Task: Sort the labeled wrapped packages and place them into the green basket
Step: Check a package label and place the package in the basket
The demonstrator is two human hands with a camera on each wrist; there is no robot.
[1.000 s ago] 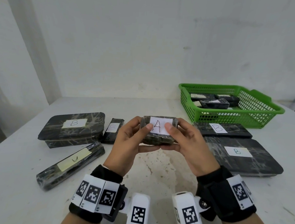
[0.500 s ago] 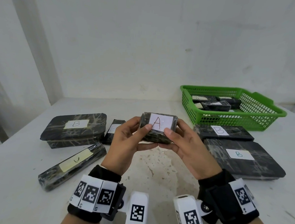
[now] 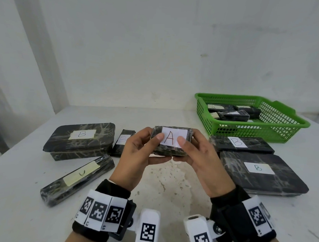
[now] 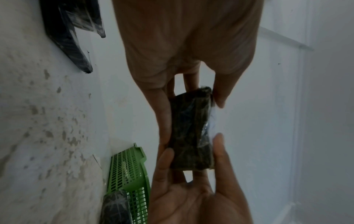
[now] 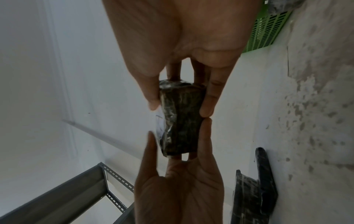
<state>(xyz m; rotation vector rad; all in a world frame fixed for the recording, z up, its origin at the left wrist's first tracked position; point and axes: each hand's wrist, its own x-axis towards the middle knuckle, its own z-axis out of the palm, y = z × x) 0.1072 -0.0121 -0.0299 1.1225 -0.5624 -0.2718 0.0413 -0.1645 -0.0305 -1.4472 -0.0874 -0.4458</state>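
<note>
1. Being held above the middle of the table (image 3: pixel 170 185), clear of its surface: a small dark wrapped package labelled A (image 3: pixel 172 142), label facing up toward the head camera.
2. Pinching its left end, thumb on the label's edge and fingers curled beneath: the left hand (image 3: pixel 140 156); pinching the right end the same way: the right hand (image 3: pixel 197 159).
3. Advisable for this step, as a judgement: keeping thumbs off the letter while reading; then passing to the right hand alone and carrying level to the green basket (image 3: pixel 290 124), far right, already holding several dark packages; lowering over the rim rather than dropping.
4. Lying around, still on the table: packages labelled B, a thick one at left (image 3: pixel 81 139), a flat one (image 3: pixel 241 144) before the basket, a broad one (image 3: pixel 262 173) nearer; a long bar (image 3: pixel 77 179) at front left.
5. Differing from a second ago: sitting slightly higher and tilted more toward the face; same two-handed pinch; everything else unmoved.
</note>
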